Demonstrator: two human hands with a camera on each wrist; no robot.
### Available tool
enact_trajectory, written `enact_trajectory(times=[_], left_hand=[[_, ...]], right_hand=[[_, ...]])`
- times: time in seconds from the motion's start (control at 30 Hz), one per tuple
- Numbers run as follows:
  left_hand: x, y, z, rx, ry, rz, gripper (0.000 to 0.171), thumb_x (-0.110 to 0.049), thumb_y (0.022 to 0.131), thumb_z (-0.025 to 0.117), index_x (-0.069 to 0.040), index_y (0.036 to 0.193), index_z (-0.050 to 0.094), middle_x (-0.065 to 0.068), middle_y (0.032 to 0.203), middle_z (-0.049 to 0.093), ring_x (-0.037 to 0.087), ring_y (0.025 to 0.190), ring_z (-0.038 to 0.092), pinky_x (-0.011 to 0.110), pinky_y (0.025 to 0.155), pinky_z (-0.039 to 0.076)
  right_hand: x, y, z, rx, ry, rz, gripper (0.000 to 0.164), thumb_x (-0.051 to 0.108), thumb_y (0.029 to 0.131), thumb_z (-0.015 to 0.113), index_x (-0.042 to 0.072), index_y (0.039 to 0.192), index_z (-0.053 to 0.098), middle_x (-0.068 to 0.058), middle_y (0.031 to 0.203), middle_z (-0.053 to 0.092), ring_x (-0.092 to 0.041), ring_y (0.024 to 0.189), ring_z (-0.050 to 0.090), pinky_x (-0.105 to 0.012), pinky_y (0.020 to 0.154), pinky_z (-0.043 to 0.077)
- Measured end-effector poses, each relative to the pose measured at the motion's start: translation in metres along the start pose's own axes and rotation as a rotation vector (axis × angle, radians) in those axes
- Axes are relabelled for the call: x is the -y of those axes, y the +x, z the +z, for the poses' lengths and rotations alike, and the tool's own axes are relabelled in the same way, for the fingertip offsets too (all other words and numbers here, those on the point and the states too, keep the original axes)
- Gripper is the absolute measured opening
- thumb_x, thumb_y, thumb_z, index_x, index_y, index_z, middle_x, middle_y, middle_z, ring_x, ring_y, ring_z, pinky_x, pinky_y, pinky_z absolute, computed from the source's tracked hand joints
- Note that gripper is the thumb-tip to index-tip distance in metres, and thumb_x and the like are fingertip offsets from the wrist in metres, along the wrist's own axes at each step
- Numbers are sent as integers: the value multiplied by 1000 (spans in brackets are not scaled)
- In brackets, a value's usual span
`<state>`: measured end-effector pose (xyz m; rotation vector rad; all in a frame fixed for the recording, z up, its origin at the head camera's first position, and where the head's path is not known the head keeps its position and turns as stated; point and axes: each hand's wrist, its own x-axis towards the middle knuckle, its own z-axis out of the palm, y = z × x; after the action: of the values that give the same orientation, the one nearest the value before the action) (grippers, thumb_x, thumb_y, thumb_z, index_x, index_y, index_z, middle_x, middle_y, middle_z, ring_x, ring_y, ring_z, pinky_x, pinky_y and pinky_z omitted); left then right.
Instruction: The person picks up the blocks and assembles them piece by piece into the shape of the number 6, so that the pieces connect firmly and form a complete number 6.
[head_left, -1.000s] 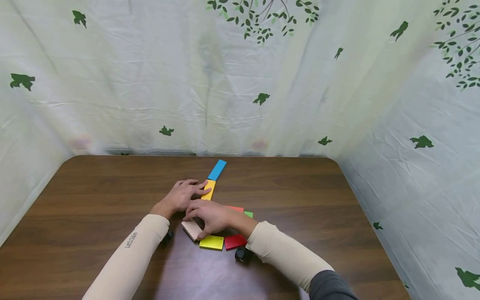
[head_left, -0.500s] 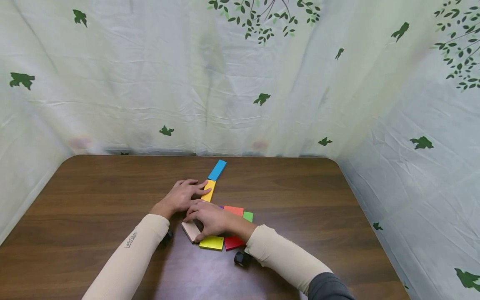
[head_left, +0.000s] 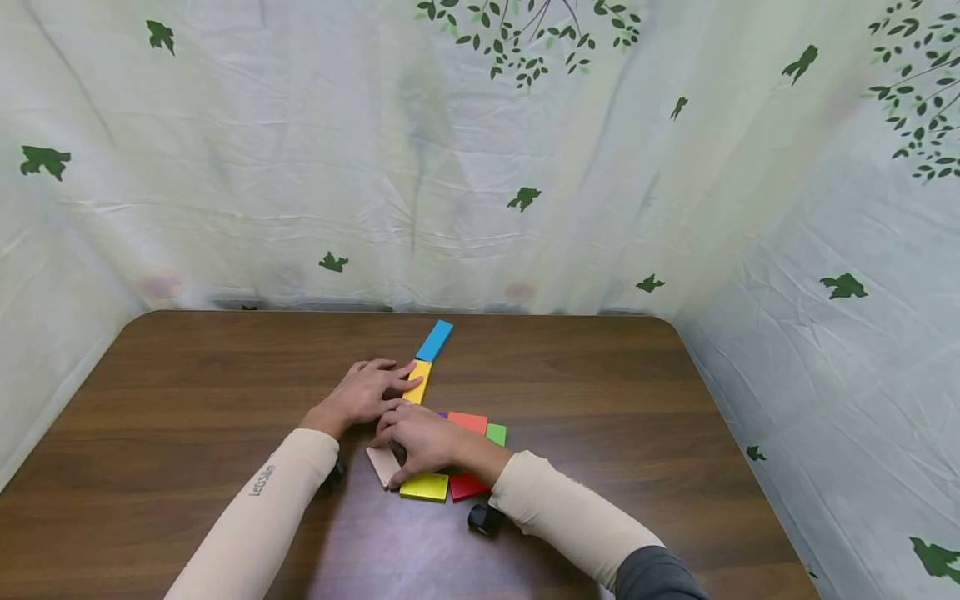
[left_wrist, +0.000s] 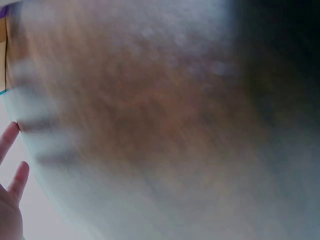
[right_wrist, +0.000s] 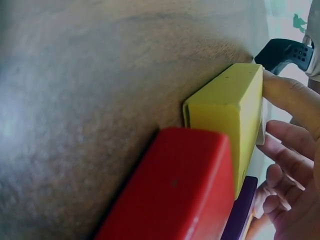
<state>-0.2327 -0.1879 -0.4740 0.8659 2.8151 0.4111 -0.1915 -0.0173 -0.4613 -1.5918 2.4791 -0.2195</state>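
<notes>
My right hand (head_left: 422,435) pinches a pale beige block (head_left: 382,467) between thumb and fingers, flat on the table. My left hand (head_left: 365,392) lies just beyond it, with fingers extended onto an orange-yellow block (head_left: 417,382). A blue block (head_left: 435,340) continues from the far end of that one. Close to the right thumb are a yellow block (head_left: 424,487) and a red block (head_left: 466,487), both large in the right wrist view. Past the right wrist show an orange-red block (head_left: 468,422), a green block (head_left: 496,433) and a sliver of purple block (right_wrist: 242,210). The right hand hides the ring's middle.
A brown wood-grain table (head_left: 600,417) lies under everything. Pale curtains with printed leaves (head_left: 523,197) stand behind it and at the sides. A black wrist device (head_left: 485,518) sits below the right forearm. Most of the left wrist view is blurred.
The beige block has turned slightly and shifted a little rightward under my right fingers. My right wrist has dropped nearer me, uncovering more of the orange-red and green blocks. My left hand stays put.
</notes>
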Motion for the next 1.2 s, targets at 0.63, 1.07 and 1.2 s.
enact_trajectory(times=[0.63, 1.07, 1.2], left_hand=[[0, 0, 1, -2, -4, 2, 49, -30, 94, 61, -16, 140, 51, 10, 150, 39, 43, 133, 35, 64, 101, 26], [1, 1, 2, 5, -10, 2, 49, -31, 94, 60, -16, 140, 51, 10, 151, 39, 44, 133, 34, 64, 103, 24], [1, 1, 2, 1, -4, 7, 48, -31, 94, 61, -16, 140, 51, 10, 151, 39, 44, 133, 35, 64, 102, 25]], right_hand=[[-2, -4, 2, -27, 39, 19, 50, 47, 80, 76, 18, 120, 69, 8, 115, 60, -5, 112, 50, -24, 106, 31], [-4, -10, -1, -51, 57, 21, 47, 45, 80, 77, 19, 117, 70, 7, 116, 59, -6, 114, 48, -24, 105, 32], [-4, -14, -1, -39, 68, 34, 46, 43, 81, 76, 19, 119, 69, 7, 117, 59, -5, 115, 48, -25, 105, 32]])
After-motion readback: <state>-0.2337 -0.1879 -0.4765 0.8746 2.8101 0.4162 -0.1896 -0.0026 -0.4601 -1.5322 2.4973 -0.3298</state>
